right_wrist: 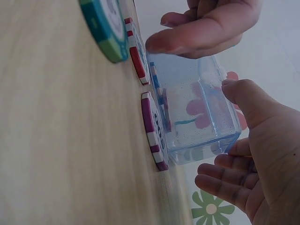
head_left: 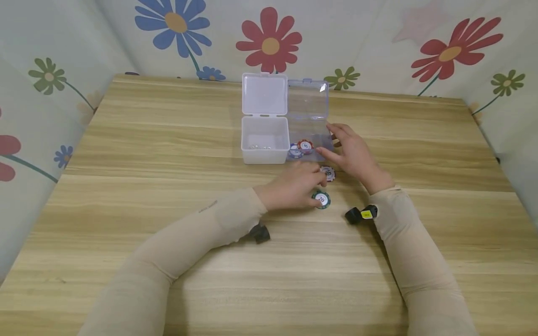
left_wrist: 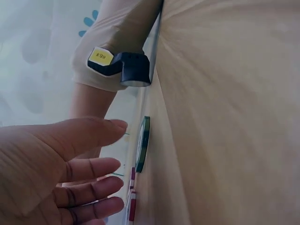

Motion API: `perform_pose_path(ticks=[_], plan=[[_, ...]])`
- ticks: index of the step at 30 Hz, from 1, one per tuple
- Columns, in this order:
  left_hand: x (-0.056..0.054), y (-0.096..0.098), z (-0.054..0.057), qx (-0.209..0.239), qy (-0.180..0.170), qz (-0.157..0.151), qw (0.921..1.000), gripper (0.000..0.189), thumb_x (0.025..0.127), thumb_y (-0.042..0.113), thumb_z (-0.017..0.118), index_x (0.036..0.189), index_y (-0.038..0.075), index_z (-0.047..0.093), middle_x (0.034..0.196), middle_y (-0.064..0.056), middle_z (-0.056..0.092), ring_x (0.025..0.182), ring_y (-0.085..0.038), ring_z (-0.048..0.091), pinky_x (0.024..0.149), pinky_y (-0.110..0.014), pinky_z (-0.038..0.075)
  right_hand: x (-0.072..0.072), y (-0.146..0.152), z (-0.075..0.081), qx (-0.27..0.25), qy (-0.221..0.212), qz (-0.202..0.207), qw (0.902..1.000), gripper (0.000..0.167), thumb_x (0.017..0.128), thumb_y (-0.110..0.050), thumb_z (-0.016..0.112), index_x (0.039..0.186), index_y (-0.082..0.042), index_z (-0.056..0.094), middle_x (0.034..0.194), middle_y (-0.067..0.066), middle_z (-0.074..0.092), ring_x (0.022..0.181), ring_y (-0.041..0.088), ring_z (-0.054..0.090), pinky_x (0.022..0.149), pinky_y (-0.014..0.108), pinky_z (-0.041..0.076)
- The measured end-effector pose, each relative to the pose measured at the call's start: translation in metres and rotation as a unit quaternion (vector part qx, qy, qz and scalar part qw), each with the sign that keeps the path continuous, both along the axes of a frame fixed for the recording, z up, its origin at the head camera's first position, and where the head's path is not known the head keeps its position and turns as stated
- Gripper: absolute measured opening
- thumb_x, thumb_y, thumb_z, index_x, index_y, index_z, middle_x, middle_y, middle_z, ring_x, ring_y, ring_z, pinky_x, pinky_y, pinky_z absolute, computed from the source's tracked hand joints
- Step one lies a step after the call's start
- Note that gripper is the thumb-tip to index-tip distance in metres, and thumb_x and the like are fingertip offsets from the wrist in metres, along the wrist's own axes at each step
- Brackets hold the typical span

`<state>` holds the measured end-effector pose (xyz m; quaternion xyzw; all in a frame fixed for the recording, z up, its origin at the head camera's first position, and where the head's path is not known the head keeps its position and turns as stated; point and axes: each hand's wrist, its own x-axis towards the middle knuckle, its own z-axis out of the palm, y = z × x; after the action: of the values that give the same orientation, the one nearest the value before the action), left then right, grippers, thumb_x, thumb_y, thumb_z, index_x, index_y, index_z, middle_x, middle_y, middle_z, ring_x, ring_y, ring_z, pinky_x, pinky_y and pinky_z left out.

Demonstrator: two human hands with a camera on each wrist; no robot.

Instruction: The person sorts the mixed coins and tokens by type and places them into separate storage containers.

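Note:
A clear plastic box [head_left: 308, 126] with its lid up stands on the table, a blue chip [head_left: 295, 150] and a red poker chip [head_left: 305, 146] inside it. My right hand [head_left: 355, 154] holds this box at its right side, thumb near the front and fingers farther back. In front lie a green poker chip [head_left: 321, 199] marked 20 and a purple-edged chip [right_wrist: 154, 131]; a red-edged chip [right_wrist: 138, 51] shows in the right wrist view. My left hand [head_left: 294, 186] hovers just over these chips, fingers loosely bent, gripping nothing. It partly covers them in the head view.
Against the clear box's left side stands a white box [head_left: 265, 156], lid up, with small clear pieces at its bottom. Flower-patterned walls close off the wooden table [head_left: 126, 140] behind and at the sides. Black wrist cameras [head_left: 354, 215] hang under both forearms.

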<state>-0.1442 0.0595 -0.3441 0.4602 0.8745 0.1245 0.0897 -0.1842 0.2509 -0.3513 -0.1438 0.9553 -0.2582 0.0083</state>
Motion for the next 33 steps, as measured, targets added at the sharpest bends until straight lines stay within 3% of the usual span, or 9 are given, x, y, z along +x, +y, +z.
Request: perform_pose_path(ticks=[14,33], plan=[[-0.0026,0.0042,-0.0047,-0.030,0.009,-0.011,0.9995,0.037,0.079,0.044,0.074,0.105,0.018,0.069,0.112,-0.001,0.061,0.117,-0.020,0.051,0.106,-0.037,0.037,-0.0019,-0.0012,0.0002,0.002,0.001,0.001,1.0000,0.073,0.090,-0.034,0.065,0.146,0.001,0.034,0.146,0.022,0.040,0.109,0.040,0.061,0.096,0.050,0.050],[-0.0056,0.0052,-0.0059,-0.037,0.021,-0.026,0.9987,0.037,0.080,0.045,0.073,0.104,0.018,0.069,0.112,0.000,0.062,0.118,-0.020,0.049,0.105,-0.036,0.037,-0.0022,-0.0025,0.0023,0.000,-0.004,-0.005,1.0000,0.073,0.091,-0.034,0.065,0.147,0.001,0.034,0.146,0.022,0.040,0.108,0.040,0.062,0.095,0.050,0.050]])
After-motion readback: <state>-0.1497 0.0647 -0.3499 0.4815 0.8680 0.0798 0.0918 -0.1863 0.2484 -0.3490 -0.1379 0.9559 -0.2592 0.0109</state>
